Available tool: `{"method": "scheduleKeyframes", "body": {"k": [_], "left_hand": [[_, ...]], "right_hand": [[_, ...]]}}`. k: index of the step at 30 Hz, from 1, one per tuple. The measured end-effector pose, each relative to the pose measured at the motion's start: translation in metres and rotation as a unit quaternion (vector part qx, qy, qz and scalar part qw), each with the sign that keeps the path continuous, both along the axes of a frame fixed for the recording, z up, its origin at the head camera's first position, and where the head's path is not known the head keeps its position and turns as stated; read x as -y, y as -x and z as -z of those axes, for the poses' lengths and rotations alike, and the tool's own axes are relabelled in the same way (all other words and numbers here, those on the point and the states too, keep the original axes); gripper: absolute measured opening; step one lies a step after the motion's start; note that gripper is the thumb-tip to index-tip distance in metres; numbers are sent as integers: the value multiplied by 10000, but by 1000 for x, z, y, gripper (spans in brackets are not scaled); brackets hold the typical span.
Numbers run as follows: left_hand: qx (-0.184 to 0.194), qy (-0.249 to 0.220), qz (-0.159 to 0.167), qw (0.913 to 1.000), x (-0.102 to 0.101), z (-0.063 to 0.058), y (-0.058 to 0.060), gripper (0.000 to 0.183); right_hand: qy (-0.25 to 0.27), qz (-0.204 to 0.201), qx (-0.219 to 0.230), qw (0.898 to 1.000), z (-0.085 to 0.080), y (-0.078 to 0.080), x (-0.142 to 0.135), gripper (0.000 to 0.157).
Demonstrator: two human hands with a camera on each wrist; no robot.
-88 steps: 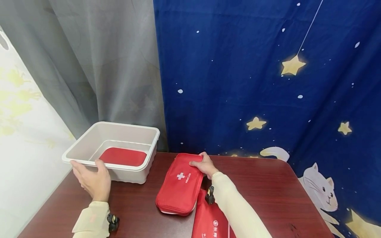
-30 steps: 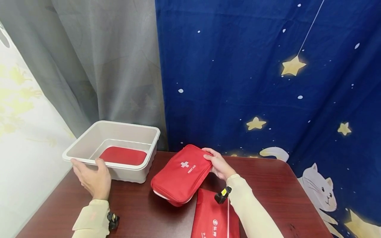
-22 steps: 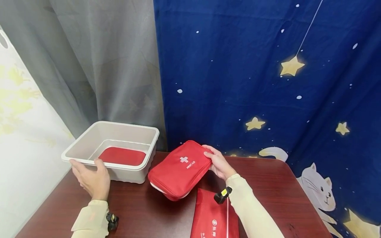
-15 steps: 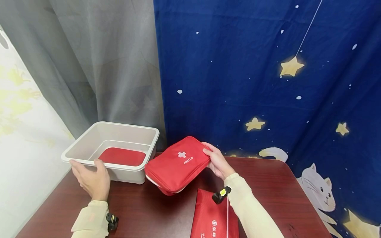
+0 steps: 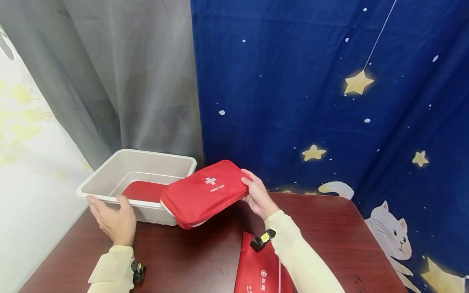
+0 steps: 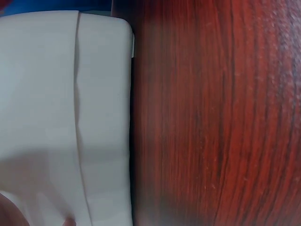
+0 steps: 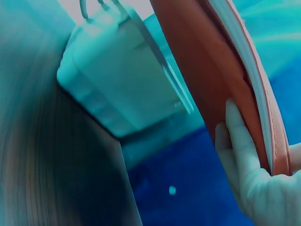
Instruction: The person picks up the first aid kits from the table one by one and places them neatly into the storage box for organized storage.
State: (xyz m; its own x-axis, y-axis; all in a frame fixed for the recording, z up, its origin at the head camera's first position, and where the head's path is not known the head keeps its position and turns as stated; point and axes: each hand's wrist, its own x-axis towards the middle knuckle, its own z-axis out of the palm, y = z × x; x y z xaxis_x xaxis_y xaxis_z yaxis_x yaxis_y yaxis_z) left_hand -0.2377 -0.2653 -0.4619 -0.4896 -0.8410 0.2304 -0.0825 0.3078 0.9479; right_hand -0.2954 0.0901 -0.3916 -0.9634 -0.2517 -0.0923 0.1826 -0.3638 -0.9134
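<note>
My right hand pinches the right end of a red first aid pouch, thumb on top and fingers underneath. The pouch is tilted, with its left end overlapping the right front corner of a light grey plastic tub in the head view. In the right wrist view, fingers lie along the pouch's underside beside its white zip. My left hand rests against the tub's front wall, fingertips at the rim. A flat red piece lies on the tub's floor, partly hidden by the pouch.
A flat red packet with white print lies on the dark wood table, partly under the right forearm. Grey and blue star-patterned curtains hang behind the table. Each wrist carries a small black camera.
The first aid pouch, lying at the table's middle at first, has been lifted and carried left by my right hand to the tub's right edge. The left hand and tub stay in place.
</note>
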Motion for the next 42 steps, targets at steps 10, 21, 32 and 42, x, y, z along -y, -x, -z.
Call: {"method": "scheduleKeyframes", "body": {"k": [10, 21, 32, 42], "left_hand": [[-48, 71, 14, 10000, 0, 1, 1, 77], [-115, 23, 66, 9999, 1, 1, 1, 77], [-91, 19, 36, 9999, 2, 2, 3, 77], [-78, 48, -14, 10000, 0, 2, 4, 77]], "right_hand": [[495, 257, 57, 9984, -12, -9, 30, 46], [754, 607, -10, 9953, -16, -12, 63, 47], [1143, 1001, 29, 9884, -9, -16, 96, 44], [1562, 1299, -40, 9791, -9, -21, 117, 48]]}}
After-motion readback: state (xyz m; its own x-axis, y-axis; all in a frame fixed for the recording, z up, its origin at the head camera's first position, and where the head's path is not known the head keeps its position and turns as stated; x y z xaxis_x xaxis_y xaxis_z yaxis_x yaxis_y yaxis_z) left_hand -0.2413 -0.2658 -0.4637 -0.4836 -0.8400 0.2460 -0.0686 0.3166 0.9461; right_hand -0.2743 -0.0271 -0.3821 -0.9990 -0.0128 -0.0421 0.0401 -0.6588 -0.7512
